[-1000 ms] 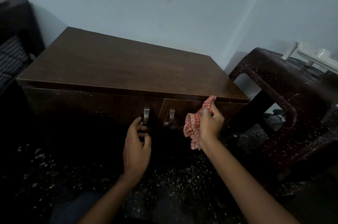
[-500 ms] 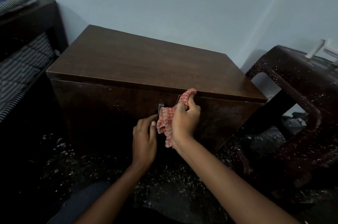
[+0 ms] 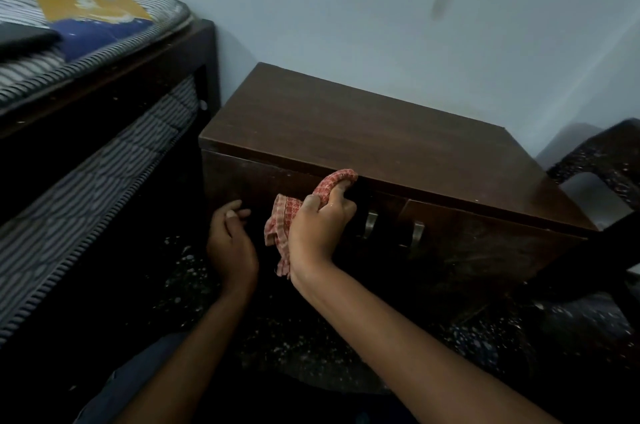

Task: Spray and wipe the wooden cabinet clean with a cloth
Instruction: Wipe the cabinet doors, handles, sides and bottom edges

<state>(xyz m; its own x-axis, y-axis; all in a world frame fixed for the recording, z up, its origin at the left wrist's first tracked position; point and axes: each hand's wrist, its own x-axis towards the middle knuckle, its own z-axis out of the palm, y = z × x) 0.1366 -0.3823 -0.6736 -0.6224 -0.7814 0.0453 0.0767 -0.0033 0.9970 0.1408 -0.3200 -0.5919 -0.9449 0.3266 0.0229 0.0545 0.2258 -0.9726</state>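
Note:
A dark brown wooden cabinet [image 3: 374, 132] stands against the pale wall, with two metal door handles [image 3: 370, 224] on its front. My right hand [image 3: 318, 233] grips a red-and-white checked cloth [image 3: 294, 212] and presses it against the upper front edge of the left door, just under the top panel. My left hand [image 3: 230, 243] hangs in front of the left door with loosely curled fingers and holds nothing. No spray bottle is in view.
A bed with a striped mattress [image 3: 69, 53] and dark frame stands close on the left. A dark speckled plastic chair [image 3: 602, 160] stands to the right of the cabinet. The floor [image 3: 311, 337] is dark with white speckles.
My right hand has slid the cloth leftward along the cabinet's front top edge, past the handles. My left hand let go of the left handle and moved left. The view swung left.

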